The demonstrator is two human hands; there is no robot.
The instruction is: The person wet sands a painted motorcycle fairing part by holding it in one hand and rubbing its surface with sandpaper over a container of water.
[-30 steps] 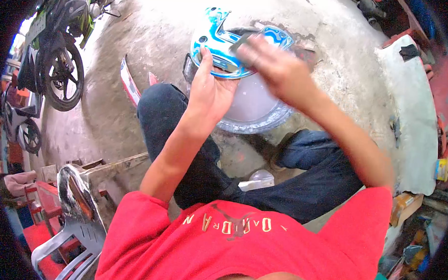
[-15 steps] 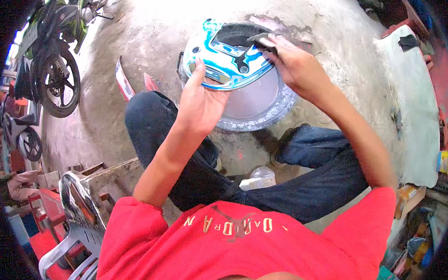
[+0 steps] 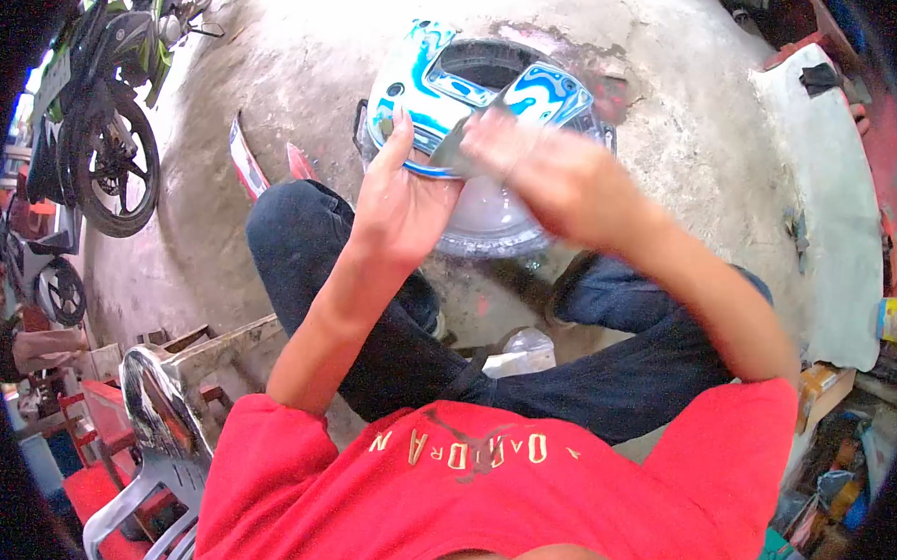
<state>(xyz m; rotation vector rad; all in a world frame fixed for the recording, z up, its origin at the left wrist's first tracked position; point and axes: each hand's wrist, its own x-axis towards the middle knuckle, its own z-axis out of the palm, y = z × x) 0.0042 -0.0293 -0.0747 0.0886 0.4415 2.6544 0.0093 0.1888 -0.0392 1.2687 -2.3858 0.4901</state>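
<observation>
My left hand (image 3: 404, 203) grips the near left edge of a glossy blue-and-white motorcycle body panel (image 3: 547, 94), thumb on top and palm beneath. The panel is curved, with an opening and a few round holes. A dark grey piece of sandpaper (image 3: 454, 148) is under the fingers of my right hand (image 3: 563, 180), which presses it against the panel's near edge. Motion blurs that hand. Below the panel sits a round basin (image 3: 500, 244) of cloudy water, partly hidden by the panel and my right hand.
Two slim red-and-white pieces (image 3: 246, 156) lie on the concrete floor (image 3: 199, 259) to the left. A motorcycle (image 3: 119, 156) stands beyond them. A plastic chair (image 3: 165, 468) is at the lower left. A clear plastic container (image 3: 528, 349) sits between my legs. A large pale panel (image 3: 827, 216) lies right.
My right hand has swept the sandpaper from the panel's right side down and left to its near edge. My left hand keeps its hold in nearly the same place.
</observation>
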